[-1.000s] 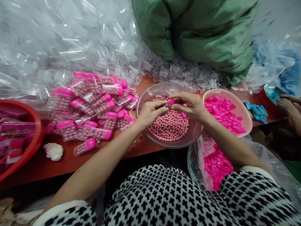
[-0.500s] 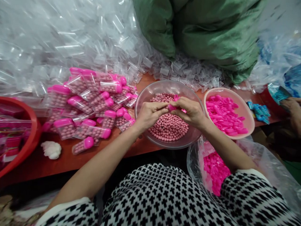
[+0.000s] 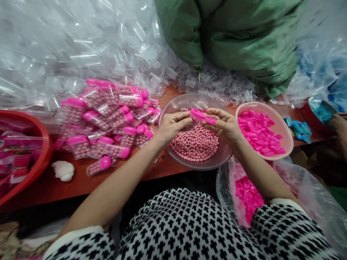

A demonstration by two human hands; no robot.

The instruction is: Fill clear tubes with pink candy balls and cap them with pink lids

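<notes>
Both my hands are raised over a clear basin (image 3: 176, 163) of small pink beads (image 3: 193, 146). My left hand (image 3: 172, 126) pinches one end of a bright pink plastic cap (image 3: 197, 115) between thumb and fingers. Something see-through shows faintly under that end; its shape is unclear. At the other end my right hand (image 3: 223, 123) grips a second pink part, thumb in front and fingers behind. Whether the two pink parts are joined is hard to make out. To the left lie clear containers (image 3: 90, 124) of pink beads with pink caps, in a heap.
Pink caps (image 3: 258, 133) fill a pale pink bowl (image 3: 289, 144) at right, with more in a plastic bag (image 3: 248, 196) below. Empty clear containers (image 3: 108, 47) and a green sack (image 3: 249, 39) stand behind. A red tub (image 3: 47, 151) is at left; another person's hand (image 3: 340, 124) is far right.
My hands have moved slightly apart, and the pink cap between them now shows more fully, stretched from hand to hand. My right fingers have opened out a little. The view has shifted slightly.
</notes>
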